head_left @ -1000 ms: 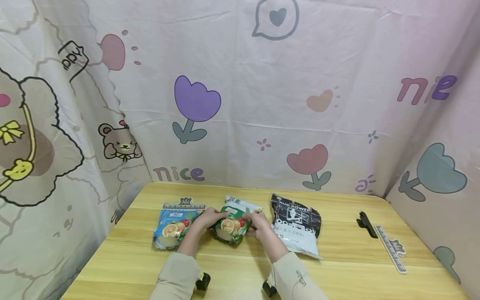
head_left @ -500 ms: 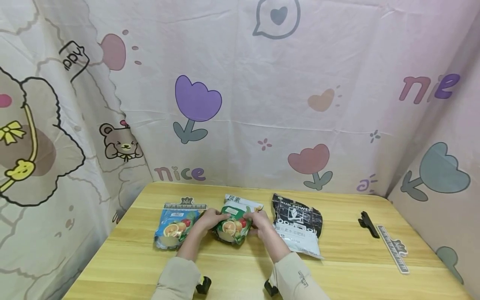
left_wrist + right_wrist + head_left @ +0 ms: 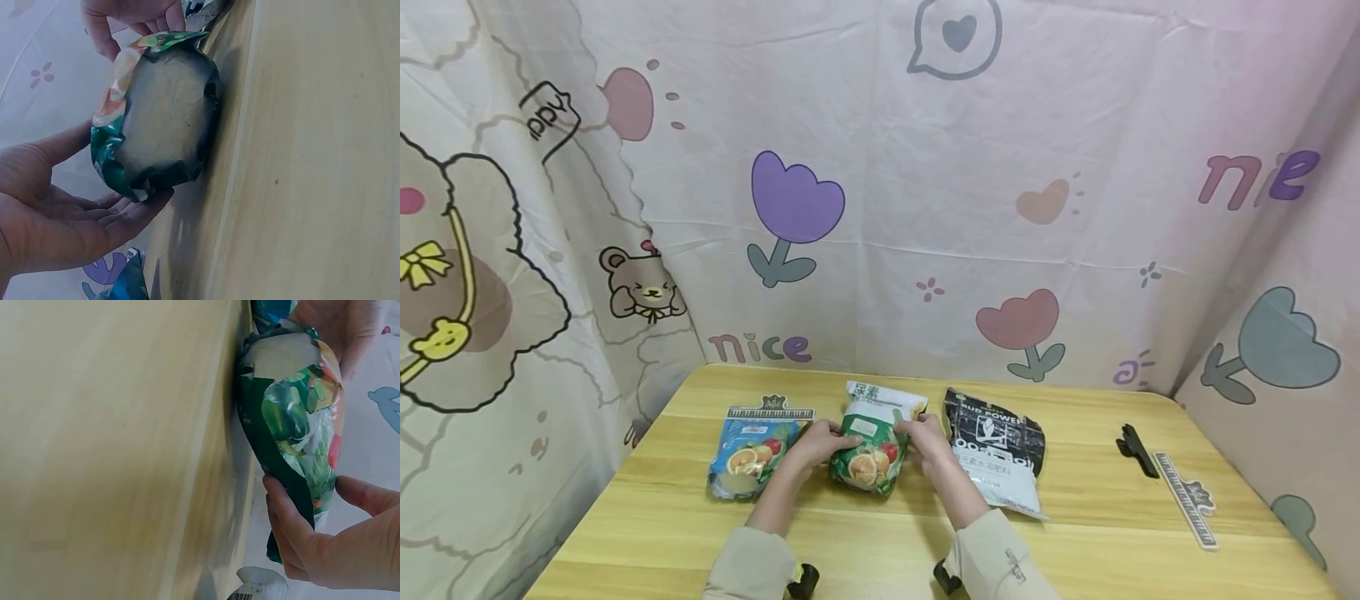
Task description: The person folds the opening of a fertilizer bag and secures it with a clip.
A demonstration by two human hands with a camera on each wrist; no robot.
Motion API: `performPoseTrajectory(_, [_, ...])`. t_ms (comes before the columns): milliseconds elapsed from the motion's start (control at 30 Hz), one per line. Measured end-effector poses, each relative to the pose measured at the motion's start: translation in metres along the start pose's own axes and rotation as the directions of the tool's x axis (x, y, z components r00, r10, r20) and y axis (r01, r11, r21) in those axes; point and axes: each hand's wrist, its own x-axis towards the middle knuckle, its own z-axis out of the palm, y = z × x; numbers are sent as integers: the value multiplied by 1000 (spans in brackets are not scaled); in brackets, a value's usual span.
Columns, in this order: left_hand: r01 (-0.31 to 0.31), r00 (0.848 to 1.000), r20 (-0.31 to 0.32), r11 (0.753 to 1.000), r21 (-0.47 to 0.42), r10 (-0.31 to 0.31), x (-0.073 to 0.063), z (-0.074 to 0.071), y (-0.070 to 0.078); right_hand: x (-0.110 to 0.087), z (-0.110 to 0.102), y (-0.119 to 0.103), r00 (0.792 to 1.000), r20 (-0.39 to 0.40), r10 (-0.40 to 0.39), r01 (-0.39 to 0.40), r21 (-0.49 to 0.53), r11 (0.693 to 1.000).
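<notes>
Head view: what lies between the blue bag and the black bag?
The green bag, with the left hand and right hand holding its sides; the head view shows this.

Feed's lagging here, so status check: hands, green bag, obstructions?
Left hand and right hand gripping green bag, one per side. Fruit print facing up. Crowding: blue bag close left, black-and-white bag close right.

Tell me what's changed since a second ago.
On the green bag, the white top now reaches higher in the head view, showing more. Left hand and right hand still hold the bag. Blue bag and black-and-white bag stayed put.
</notes>
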Motion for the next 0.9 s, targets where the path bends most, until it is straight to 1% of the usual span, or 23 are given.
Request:
performPoseTrajectory(67, [-7, 1000, 0, 1000, -19, 7, -1, 0, 1, -1, 0, -1, 1000, 1, -2, 2, 8, 1000])
performPoseTrajectory(167, [-22, 1000, -2, 999, -25, 22, -3, 0, 1, -1, -1, -3, 1000, -3, -4, 4, 4, 1000])
performPoseTrajectory(400, [-52, 999, -2, 999, -2, 52, -7, 0, -1, -1, -2, -6, 1000, -19, -12, 11, -12, 1000])
performPoseTrajectory(467, [-58, 998, 1, 998, -9, 58, -8, 0, -1, -1, -3, -6, 1000, -19, -15, 14, -9, 1000])
performPoseTrajectory(767, [-54, 999, -1, 998, -20, 54, -10, -2, -4, -3, -6, -9, 999, -3, -32, 32, -25, 999])
performPoseTrajectory(900, [-53, 999, 9, 998, -40, 54, -10, -1, -5, -4, -6, -10, 999, 7, -46, 46, -33, 998])
